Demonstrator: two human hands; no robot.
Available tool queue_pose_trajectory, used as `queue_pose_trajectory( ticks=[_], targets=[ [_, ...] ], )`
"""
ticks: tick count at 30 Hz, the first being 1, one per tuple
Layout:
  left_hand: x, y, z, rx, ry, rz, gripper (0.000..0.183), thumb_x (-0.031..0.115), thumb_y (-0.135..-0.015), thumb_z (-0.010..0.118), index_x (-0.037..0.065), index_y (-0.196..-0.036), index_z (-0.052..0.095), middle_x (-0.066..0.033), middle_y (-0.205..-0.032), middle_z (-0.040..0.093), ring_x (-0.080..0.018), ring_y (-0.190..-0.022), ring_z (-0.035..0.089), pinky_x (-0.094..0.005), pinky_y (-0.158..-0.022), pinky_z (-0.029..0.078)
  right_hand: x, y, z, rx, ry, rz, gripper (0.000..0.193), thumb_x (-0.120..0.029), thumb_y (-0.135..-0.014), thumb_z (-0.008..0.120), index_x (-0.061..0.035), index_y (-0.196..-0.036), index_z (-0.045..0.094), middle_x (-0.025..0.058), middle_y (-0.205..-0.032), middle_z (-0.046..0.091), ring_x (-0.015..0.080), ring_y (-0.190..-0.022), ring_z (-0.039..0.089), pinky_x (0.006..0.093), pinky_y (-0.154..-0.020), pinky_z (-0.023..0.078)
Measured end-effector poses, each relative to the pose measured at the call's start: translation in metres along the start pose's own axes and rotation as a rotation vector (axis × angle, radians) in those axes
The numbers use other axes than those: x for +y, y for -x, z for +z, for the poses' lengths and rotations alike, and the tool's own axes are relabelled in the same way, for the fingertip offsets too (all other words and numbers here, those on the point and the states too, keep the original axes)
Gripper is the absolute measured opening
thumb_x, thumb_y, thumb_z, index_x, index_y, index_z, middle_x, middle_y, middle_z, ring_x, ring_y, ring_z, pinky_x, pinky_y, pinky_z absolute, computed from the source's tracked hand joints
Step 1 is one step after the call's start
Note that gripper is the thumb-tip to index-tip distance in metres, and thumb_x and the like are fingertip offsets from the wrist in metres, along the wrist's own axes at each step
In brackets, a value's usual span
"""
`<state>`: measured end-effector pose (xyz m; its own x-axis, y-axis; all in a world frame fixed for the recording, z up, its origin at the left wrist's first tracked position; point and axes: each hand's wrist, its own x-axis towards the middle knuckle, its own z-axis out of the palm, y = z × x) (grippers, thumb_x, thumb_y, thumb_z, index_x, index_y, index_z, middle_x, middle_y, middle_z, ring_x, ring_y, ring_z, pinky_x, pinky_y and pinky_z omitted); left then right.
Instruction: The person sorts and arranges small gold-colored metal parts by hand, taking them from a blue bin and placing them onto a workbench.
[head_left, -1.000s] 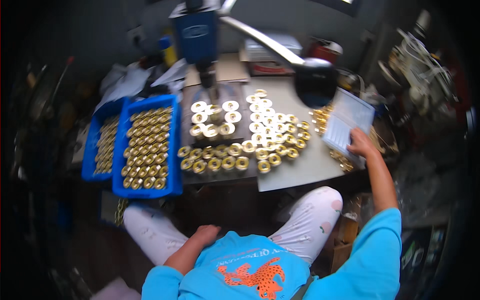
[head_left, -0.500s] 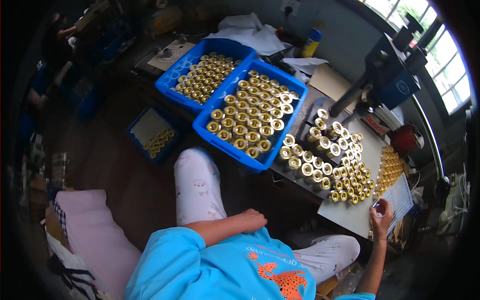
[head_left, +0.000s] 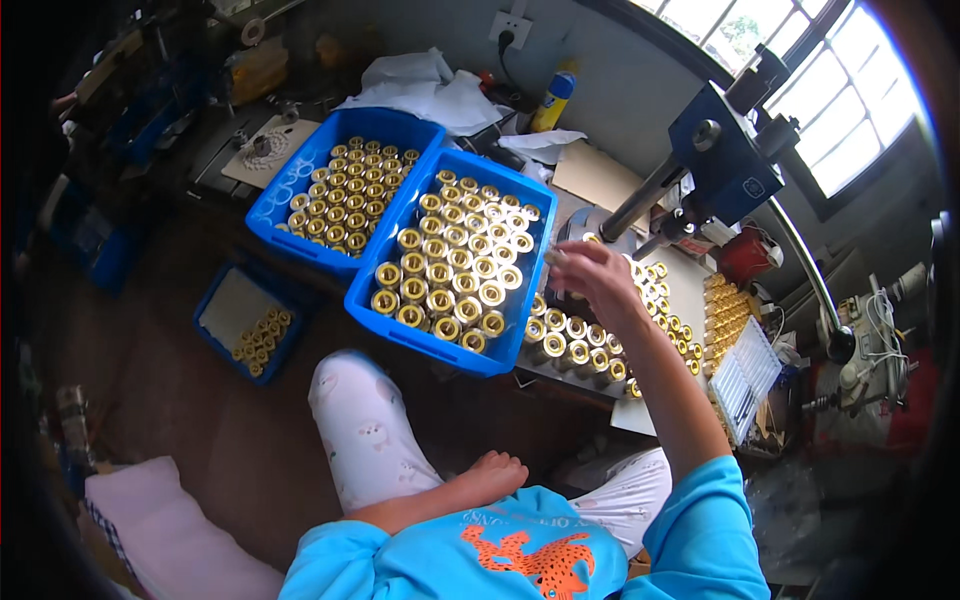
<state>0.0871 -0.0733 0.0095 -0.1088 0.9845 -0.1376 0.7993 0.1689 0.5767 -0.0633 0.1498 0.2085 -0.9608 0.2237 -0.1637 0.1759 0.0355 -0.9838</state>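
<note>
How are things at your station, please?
Right hand pinching small piece near blue tray; left hand at rest; golden parts in tray; press beyond.

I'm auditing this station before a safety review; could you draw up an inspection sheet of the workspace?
Surface: pale worktop, with rows of parts on it.
Job's things: brass-coloured parts, also in the right-hand blue tray and left-hand blue tray.
Clutter: crumpled white sheets and a spray can behind the trays.
Hands: right hand pinches a small piece, too blurred to identify; left hand at the lap, nothing seen in it.
Cables: black plug in the wall socket; white cables at right.
Surroundings: barred window, blue press.
</note>
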Motion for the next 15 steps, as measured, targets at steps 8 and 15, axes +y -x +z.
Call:
queue_pose_trajectory(
  ticks=[8,15],
  targets=[
    [-0.005,0.005,-0.012,0.117,0.082,0.021,0.021,0.02,-0.078,0.06,0.002,-0.084,0.067,-0.0151,-0.083,0.067,-0.0318,-0.08,0.068,-0.0436,-0.069,0.053,0.039,-0.149,0.006,0.104,0.168,0.058,0.034,-0.027,-0.083,0.075,0.0037,-0.096,0.067,0.0065,-0.08,0.067,0.0117,-0.066,0.065,0.025,-0.068,0.058],
    [-0.007,-0.005,-0.004,0.165,0.074,0.066,0.017,0.015,-0.079,0.058,0.003,-0.083,0.068,-0.0148,-0.082,0.067,-0.0311,-0.078,0.069,-0.0424,-0.068,0.054,0.066,-0.202,0.017,0.319,0.626,0.052,0.034,-0.031,-0.069,0.078,0.002,-0.076,0.074,0.0118,-0.068,0.069,0.0187,-0.063,0.067,0.035,-0.066,0.054]
  ],
)
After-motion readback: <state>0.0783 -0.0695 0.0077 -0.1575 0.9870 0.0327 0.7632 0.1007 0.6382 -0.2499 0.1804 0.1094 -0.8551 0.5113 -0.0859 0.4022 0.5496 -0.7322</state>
